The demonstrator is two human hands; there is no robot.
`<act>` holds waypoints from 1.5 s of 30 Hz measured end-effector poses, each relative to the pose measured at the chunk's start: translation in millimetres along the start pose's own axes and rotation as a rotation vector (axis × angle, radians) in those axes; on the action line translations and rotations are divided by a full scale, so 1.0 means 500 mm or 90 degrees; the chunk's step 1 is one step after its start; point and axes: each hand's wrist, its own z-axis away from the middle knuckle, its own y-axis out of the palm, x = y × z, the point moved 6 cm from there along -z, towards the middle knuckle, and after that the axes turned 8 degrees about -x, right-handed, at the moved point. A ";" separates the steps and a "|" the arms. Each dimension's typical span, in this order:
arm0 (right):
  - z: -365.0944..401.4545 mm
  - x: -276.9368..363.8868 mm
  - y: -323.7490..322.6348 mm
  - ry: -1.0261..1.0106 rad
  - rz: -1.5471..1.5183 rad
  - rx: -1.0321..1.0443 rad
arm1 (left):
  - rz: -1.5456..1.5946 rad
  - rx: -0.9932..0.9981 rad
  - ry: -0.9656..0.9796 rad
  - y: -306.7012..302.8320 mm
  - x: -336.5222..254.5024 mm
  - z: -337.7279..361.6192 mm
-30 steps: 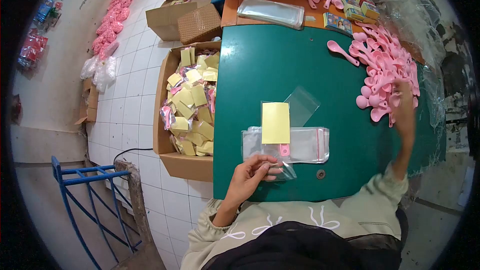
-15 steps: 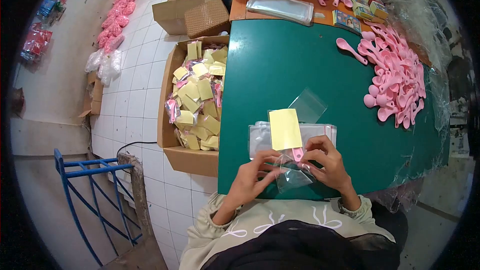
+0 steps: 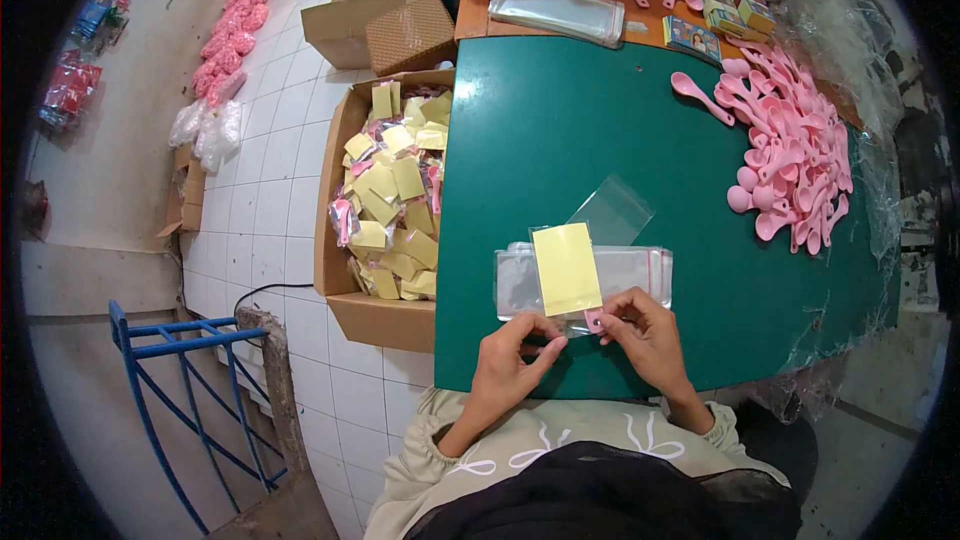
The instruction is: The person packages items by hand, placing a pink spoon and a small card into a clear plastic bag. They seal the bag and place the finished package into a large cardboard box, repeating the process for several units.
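Note:
A clear bag with a yellow card (image 3: 567, 270) and the end of a pink spoon (image 3: 594, 320) inside lies over a stack of clear bags (image 3: 636, 275) near the front edge of the green table. The fingertips of my left hand (image 3: 518, 355) pinch the bag's lower left edge. My right hand (image 3: 645, 335) grips the bag's lower right edge beside the spoon handle. Beyond the card, a single empty clear bag (image 3: 612, 210) sits at an angle on the stack.
Pink spoons (image 3: 790, 140) are heaped at the right of the table (image 3: 560, 120). Left of it stands a carton (image 3: 380, 325) of packed yellow cards. At the back are more bags (image 3: 556, 12) and small card packs (image 3: 692, 40). A blue metal rack (image 3: 190, 340) stands at lower left.
The yellow card has moved slightly toward me. The bag's loose lower part, spread between my hands before, is now folded in under the card's lower end, and my fingers are at its edge.

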 end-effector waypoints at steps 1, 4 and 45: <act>0.000 0.002 0.000 0.002 0.009 -0.013 | 0.003 -0.010 -0.010 0.000 0.001 0.001; -0.001 0.000 0.002 0.009 -0.003 -0.066 | 0.013 -0.018 -0.060 0.001 0.017 0.003; -0.448 0.187 -0.311 -0.475 0.822 -0.211 | -0.482 -0.125 0.273 -0.167 -0.089 -0.210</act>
